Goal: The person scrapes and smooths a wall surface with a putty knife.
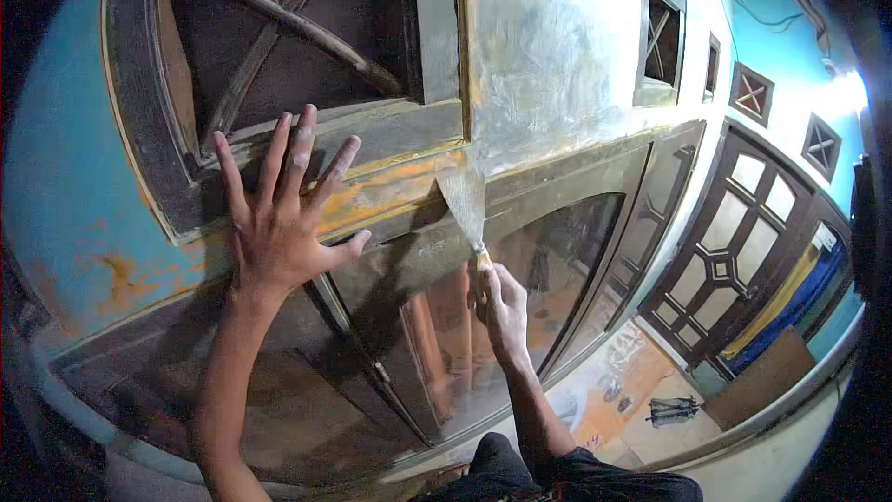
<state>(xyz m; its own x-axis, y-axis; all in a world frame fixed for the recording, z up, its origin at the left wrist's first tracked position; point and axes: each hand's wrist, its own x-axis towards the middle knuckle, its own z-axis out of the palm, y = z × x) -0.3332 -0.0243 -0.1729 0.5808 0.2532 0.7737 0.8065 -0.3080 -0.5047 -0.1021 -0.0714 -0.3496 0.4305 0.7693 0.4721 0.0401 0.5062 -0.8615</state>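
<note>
Left hand [279,214] lies spread flat on the window frame [390,177]; right hand [502,302] pinches a scraper [466,209], blade edge against the frame's rail.

We see a dull, grey metal scraper blade [464,202] on a pale wooden handle. The dark wooden window frame [390,181] looks worn and rough, with orange patches showing through. The glass panes [520,270] are glossy; the turquoise plastered wall [65,177] is matt.
</note>
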